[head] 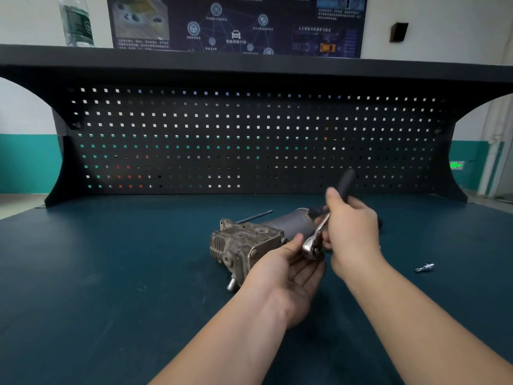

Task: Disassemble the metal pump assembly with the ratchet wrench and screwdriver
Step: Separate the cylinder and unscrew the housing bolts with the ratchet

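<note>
The metal pump assembly (247,241) lies on the dark green bench top, its finned cast head toward me and its grey cylinder (291,222) pointing away. My right hand (352,232) grips the ratchet wrench (315,243) by its black handle, which sticks up and away. The chrome ratchet head hangs just right of the pump. My left hand (288,270) is palm up under the ratchet head, thumb and fingertips touching it. A thin screwdriver shaft (254,217) lies behind the pump.
A small chrome socket bit (424,267) lies on the bench (111,273) to the right. A black pegboard back panel (222,140) rises behind the work area, with a shelf above holding a plastic water bottle (76,20).
</note>
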`<action>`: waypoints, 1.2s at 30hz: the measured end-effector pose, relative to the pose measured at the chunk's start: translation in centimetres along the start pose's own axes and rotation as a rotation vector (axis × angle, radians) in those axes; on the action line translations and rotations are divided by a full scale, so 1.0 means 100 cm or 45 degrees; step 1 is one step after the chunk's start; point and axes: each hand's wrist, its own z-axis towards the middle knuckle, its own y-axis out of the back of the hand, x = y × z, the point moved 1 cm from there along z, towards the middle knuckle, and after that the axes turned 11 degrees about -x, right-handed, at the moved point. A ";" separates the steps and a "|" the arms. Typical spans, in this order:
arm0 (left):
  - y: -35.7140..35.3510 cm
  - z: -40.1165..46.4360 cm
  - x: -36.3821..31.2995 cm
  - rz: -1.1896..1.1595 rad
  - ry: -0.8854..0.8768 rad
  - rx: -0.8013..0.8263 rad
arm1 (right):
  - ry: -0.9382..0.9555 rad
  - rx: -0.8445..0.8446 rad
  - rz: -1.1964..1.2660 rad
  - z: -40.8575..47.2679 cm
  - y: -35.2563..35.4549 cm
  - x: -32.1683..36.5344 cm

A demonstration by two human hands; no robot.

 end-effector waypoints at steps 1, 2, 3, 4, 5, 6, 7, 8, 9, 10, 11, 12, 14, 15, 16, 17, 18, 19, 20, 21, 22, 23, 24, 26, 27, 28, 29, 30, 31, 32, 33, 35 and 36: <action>0.000 0.000 0.001 0.008 0.000 -0.003 | -0.295 -0.001 0.094 0.004 0.001 -0.003; 0.000 0.001 0.002 0.016 0.000 -0.008 | -0.475 0.009 0.147 0.008 0.002 -0.006; 0.000 0.001 0.002 0.020 0.000 -0.011 | -0.528 0.017 0.136 0.008 0.002 -0.007; -0.001 0.001 0.002 0.019 0.004 -0.013 | -0.452 0.026 0.090 0.008 0.001 -0.007; -0.001 0.001 0.003 0.014 0.008 -0.016 | -0.261 0.032 0.043 0.006 0.001 -0.006; -0.001 0.000 0.003 0.017 0.008 -0.016 | 0.021 0.042 0.001 0.001 0.001 -0.003; -0.001 0.000 0.002 0.031 0.003 -0.013 | 0.340 0.078 -0.039 -0.006 0.001 0.002; -0.001 -0.001 0.002 0.046 -0.002 -0.008 | 0.636 0.163 -0.079 -0.013 0.001 0.007; 0.000 -0.002 0.002 0.054 -0.003 -0.004 | 0.861 0.273 -0.106 -0.019 0.001 0.009; 0.000 -0.002 0.001 0.052 0.000 -0.002 | 0.989 0.365 -0.120 -0.023 0.001 0.011; 0.001 -0.002 0.000 0.044 0.002 -0.003 | 1.035 0.422 -0.117 -0.024 0.001 0.012; 0.001 -0.002 0.000 0.037 0.002 -0.005 | 1.023 0.437 -0.103 -0.024 0.002 0.012; 0.001 0.000 -0.001 0.018 -0.005 0.001 | 0.883 0.343 -0.093 -0.020 0.001 0.011; 0.001 0.001 -0.001 0.011 -0.011 0.001 | 0.732 0.255 -0.080 -0.016 0.000 0.009; 0.001 0.002 -0.001 0.006 -0.015 0.001 | 0.499 0.159 -0.036 -0.010 -0.001 0.007; 0.000 0.002 -0.001 0.002 -0.015 0.001 | 0.193 0.088 0.045 -0.004 -0.001 0.004; 0.000 0.002 0.000 0.004 -0.014 0.001 | -0.129 0.048 0.132 0.002 -0.001 0.000; -0.001 0.002 0.001 0.015 -0.015 0.001 | -0.398 0.039 0.186 0.006 0.000 -0.004; -0.001 0.002 0.002 0.027 -0.015 -0.004 | -0.559 0.036 0.200 0.009 0.002 -0.009; -0.001 0.002 0.003 0.033 -0.014 -0.014 | -0.625 0.036 0.179 0.011 0.002 -0.012; -0.001 0.002 0.005 0.031 -0.011 -0.021 | -0.593 0.039 0.147 0.009 0.002 -0.012; 0.000 0.002 0.005 0.027 -0.009 -0.027 | -0.468 0.037 0.135 0.007 0.002 -0.012; 0.000 0.002 0.005 0.023 -0.006 -0.031 | -0.252 0.041 0.126 0.004 0.001 -0.009; 0.001 0.001 0.004 0.022 -0.008 -0.034 | 0.357 0.136 0.040 -0.007 0.002 0.004; 0.001 0.001 0.003 0.026 -0.009 -0.024 | 0.669 0.250 -0.003 -0.015 0.003 0.010; 0.002 0.000 0.002 0.032 -0.006 -0.009 | 0.926 0.384 -0.050 -0.022 0.003 0.013; 0.002 -0.001 0.001 0.040 -0.002 0.002 | 1.100 0.489 -0.094 -0.027 0.004 0.014; 0.002 -0.001 0.001 0.044 0.002 0.007 | 1.180 0.535 -0.118 -0.029 0.004 0.014; 0.002 0.000 0.000 0.038 0.002 0.005 | 1.173 0.522 -0.116 -0.029 0.004 0.013; 0.002 0.001 0.000 0.026 -0.007 0.000 | 1.093 0.455 -0.101 -0.027 0.003 0.013; 0.002 0.002 0.001 0.016 -0.021 -0.004 | 0.958 0.353 -0.083 -0.024 0.002 0.013; 0.000 0.003 0.001 0.000 -0.043 -0.010 | 0.498 0.170 0.005 -0.012 0.000 0.007; 0.000 0.003 0.001 -0.007 -0.045 -0.010 | 0.183 0.111 0.094 -0.004 0.000 0.004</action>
